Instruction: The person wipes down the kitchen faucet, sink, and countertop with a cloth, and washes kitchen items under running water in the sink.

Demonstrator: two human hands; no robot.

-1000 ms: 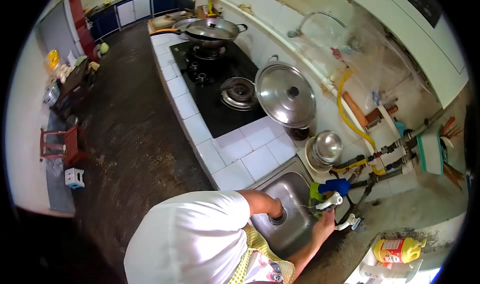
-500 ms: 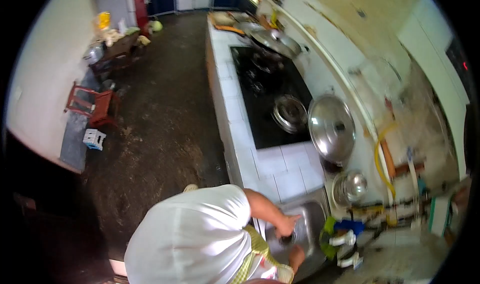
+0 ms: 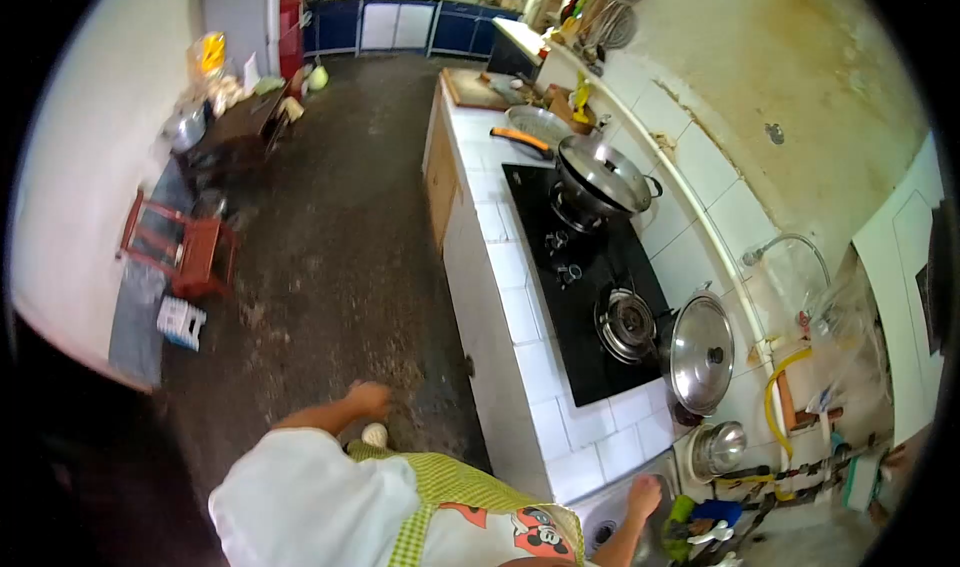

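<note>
Above the dark floor, my left hand (image 3: 369, 399) hangs out to the left of the apron, its fingers curled; nothing can be made out in it. My right hand (image 3: 644, 494) is over the right part of the metal sink (image 3: 625, 502), fingers curled in, and any content is hidden. Beside it on the right are a green cloth (image 3: 677, 529), a blue item (image 3: 716, 512) and the white faucet (image 3: 712, 535). The sink drain shows to the left of the right forearm.
A black stove (image 3: 580, 297) carries a lidded wok (image 3: 603, 175) with an orange handle. A large steel lid (image 3: 702, 355) leans against the wall, near steel bowls (image 3: 722, 448). Across the floor stand a red chair (image 3: 190, 250) and a small stool (image 3: 181, 322).
The view has swung up toward the stove and far cabinets. My left hand has left the sink and moved out over the floor. My right hand has risen from the basin.
</note>
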